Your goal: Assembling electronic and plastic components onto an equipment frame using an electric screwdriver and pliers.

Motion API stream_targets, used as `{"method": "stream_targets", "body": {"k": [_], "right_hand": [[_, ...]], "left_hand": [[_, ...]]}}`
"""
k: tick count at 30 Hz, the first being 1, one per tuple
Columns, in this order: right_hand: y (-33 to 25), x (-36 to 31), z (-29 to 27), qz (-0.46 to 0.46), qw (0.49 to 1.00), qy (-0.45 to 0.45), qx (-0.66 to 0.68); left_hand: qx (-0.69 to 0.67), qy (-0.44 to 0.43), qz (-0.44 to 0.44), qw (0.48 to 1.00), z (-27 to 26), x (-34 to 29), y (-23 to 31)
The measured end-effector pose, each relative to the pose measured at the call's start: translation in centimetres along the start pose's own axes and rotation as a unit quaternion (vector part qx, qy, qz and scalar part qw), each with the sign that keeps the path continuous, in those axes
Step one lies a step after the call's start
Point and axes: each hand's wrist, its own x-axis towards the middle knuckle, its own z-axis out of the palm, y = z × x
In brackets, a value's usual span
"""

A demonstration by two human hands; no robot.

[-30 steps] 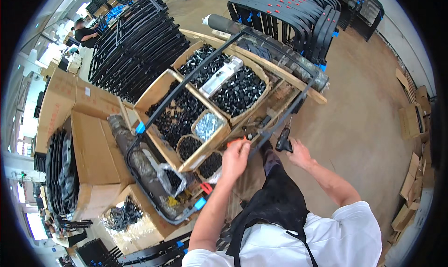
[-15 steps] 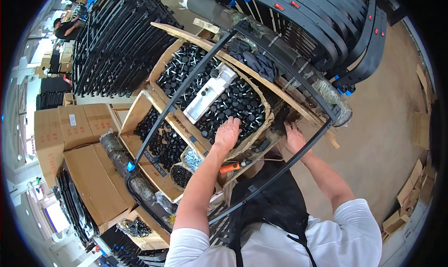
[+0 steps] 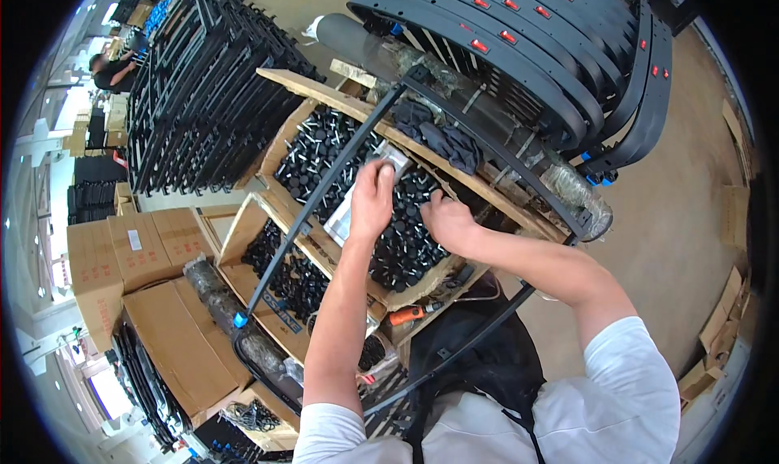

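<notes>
My left hand (image 3: 373, 200) is over a silver metal fixture (image 3: 339, 223) lying across a cardboard box of black round-headed screw feet (image 3: 403, 249). Its fingers are bent together at the fixture's far end, and what they grip is hidden. My right hand (image 3: 448, 221) reaches in from the right among the screw feet, fingers curled and pressed together. Whether a screw foot is between them I cannot make out. A black metal tube frame (image 3: 305, 223) lies aslant over the boxes, around both my forearms.
A second box holds black plastic parts (image 3: 280, 273). An orange-handled tool (image 3: 408, 314) lies at the near edge. Black frames (image 3: 203, 91) are stacked far left, curved black panels (image 3: 519, 50) far right. Closed cartons (image 3: 182, 342) stand left; a wooden board (image 3: 479, 184) crosses behind.
My left hand has moved away from me onto the fixture's far end. My right hand has come from outside the box's right edge into the screw feet. The view has shifted slightly.
</notes>
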Motion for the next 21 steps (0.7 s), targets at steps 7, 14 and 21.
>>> {"method": "stream_targets", "body": {"k": [7,14,21], "right_hand": [[1.3,4.1,2.3,-0.101,0.995,-0.026,-0.005],[4.9,-5.3,-9.0,-0.061,0.896,-0.117,0.425],[8.7,-13.5,-12.8,0.072,0.897,-0.041,0.434]], "left_hand": [[0.073,0.059,-0.019,0.995,1.0,13.4,3.4],[0.092,0.018,0.129,0.987,1.6,16.5,0.8],[0.077,-0.029,0.134,0.988,2.1,16.3,2.1]]}}
